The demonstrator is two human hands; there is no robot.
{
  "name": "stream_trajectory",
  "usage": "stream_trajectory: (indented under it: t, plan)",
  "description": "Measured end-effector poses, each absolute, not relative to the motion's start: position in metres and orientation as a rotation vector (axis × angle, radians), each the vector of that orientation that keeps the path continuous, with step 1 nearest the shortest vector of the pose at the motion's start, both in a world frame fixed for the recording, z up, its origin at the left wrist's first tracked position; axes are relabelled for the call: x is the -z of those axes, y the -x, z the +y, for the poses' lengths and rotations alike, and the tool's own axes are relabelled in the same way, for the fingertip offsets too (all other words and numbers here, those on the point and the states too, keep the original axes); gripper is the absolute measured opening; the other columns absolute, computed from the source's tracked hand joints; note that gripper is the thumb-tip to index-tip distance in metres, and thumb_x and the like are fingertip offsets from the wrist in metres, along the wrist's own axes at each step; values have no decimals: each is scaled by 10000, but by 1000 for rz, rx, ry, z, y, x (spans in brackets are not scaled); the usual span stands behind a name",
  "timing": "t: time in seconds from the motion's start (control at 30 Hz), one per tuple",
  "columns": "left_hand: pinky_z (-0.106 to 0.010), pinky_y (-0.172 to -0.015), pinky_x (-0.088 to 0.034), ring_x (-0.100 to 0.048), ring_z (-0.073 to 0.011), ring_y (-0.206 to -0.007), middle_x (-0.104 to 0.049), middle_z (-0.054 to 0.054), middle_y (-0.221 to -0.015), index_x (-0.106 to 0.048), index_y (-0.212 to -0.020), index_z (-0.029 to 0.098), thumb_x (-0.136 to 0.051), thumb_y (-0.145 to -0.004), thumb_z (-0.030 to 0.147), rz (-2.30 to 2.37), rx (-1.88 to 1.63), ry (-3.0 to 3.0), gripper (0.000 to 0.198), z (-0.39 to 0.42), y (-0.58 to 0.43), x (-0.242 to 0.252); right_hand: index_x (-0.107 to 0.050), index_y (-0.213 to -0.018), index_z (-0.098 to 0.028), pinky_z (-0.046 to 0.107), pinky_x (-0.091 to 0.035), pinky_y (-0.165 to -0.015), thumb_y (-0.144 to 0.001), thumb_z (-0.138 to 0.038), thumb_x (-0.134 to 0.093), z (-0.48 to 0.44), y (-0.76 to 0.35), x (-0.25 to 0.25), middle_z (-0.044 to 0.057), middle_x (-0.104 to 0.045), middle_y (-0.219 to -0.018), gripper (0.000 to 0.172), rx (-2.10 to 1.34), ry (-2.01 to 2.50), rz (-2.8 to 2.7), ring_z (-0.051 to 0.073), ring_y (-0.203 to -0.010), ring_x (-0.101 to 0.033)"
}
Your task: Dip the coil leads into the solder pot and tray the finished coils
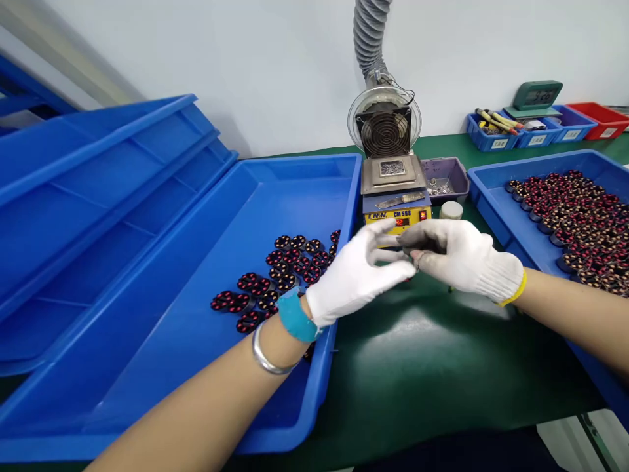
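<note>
My left hand (361, 270), in a white glove with a teal band at the wrist, reaches over the rim of the left tray. Its fingers are stretched and apart, with the fingertips close to my right hand. My right hand (449, 255), in a white glove with blackened fingertips and a yellow cuff, is closed in a pinch. What it holds, if anything, is hidden by the dark fingers. Both hands are in front of a yellow and blue solder pot (397, 215). Small round black parts (287, 282) with red or tan dots stand in the left tray.
The large blue left tray (206, 275) lies beside stacked blue trays (98, 196). Another blue tray (484, 190) at right holds many similar parts (584, 223). Behind are a fan (386, 131) under a grey hose (371, 36), a purple-grey bin (459, 174) and a white-lidded jar (451, 210).
</note>
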State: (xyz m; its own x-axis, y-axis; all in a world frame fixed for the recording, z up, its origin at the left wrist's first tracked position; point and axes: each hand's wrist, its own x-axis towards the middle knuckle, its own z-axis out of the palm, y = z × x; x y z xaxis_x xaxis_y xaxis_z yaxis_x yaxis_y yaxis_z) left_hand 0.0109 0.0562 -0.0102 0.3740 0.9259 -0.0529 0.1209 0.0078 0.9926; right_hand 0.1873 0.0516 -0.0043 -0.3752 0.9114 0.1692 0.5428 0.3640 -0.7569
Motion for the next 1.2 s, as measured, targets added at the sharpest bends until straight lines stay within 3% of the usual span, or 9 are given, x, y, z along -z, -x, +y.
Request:
stream_trajectory:
  t: [0.2,0.3,0.4,0.6,0.8,0.9,1.03,1.1,1.2]
  plan:
    - [-417,-1036,-424,-573,-245,-1142,-572,-114,-1282,-500,-1284,155,-574,-695,107,1214,-579,-1819,596,53,-16,33,-606,-1166,-288,352,-488,-844,-783,-273,-584,45,-195,4,1,-643,-1156,384,-646,1487,-2403,236,-1047,-601]
    - [-360,-962,-489,-626,-206,-1051,-564,-92,-1299,-435,-1346,166,-552,-733,161,1254,-497,-1849,624,53,-16,34,-514,-1270,-295,383,-507,-740,-634,-516,-717,34,-216,-2,44,-607,-1180,704,-589,1732,-2535,296,-992,-612]
    - [-330,-927,-508,-638,-202,-1028,-593,-72,-1269,-460,-1336,186,-578,-763,285,1257,-373,-1920,593,54,-17,34,-468,-1307,-267,373,-506,-689,-487,-529,-803,15,-230,-1,83,-573,-1165,923,-593,1753,-2813,310,-941,-615]
    - [-382,-957,-488,-633,-253,-1045,-630,-75,-1224,-499,-1325,199,-568,-766,496,1331,-130,-2087,637,57,-19,39,-502,-1251,-238,325,-492,-610,-635,-347,-765,0,-230,10,89,-520,-1167,678,-746,1779,-3077,257,-866,-630]
    - [-406,-997,-453,-599,-275,-1108,-603,-52,-1271,-497,-1334,224,-504,-776,567,1296,-18,-2201,655,56,-17,39,-385,-1369,-244,322,-479,-806,-654,-488,-734,5,-252,-6,94,-413,-1348,832,-600,1656,-2892,267,-1108,-538]
    - [-440,-1004,-438,-584,-296,-1120,-586,-42,-1291,-497,-1335,237,-480,-773,598,1297,34,-2281,668,56,-17,38,-464,-1304,-242,359,-487,-690,-540,-473,-796,-2,-260,-20,114,-495,-1233,864,-469,1974,-2960,307,-966,-590]
    - [-475,-1001,-426,-555,-329,-1150,-569,-34,-1312,-501,-1334,256,-459,-767,623,1281,76,-2346,677,57,-17,39,-586,-1085,-170,390,-469,-544,-557,-270,-776,-15,-260,-21,139,-579,-992,570,-306,2284,-3099,327,-749,-618]
    - [-481,-1002,-421,-546,-335,-1159,-564,-36,-1318,-499,-1336,260,-455,-767,628,1279,92,-2359,680,57,-16,40,-600,-1014,-139,403,-467,-516,-623,-168,-694,-20,-261,-12,151,-594,-914,403,-253,2271,-3138,340,-714,-623]
    - [-488,-997,-421,-550,-342,-1152,-568,-40,-1313,-507,-1330,270,-466,-766,625,1256,95,-2383,667,58,-14,43,-618,-958,-94,398,-459,-508,-658,-66,-601,-26,-264,4,183,-610,-835,302,-260,2305,-3152,368,-725,-631]
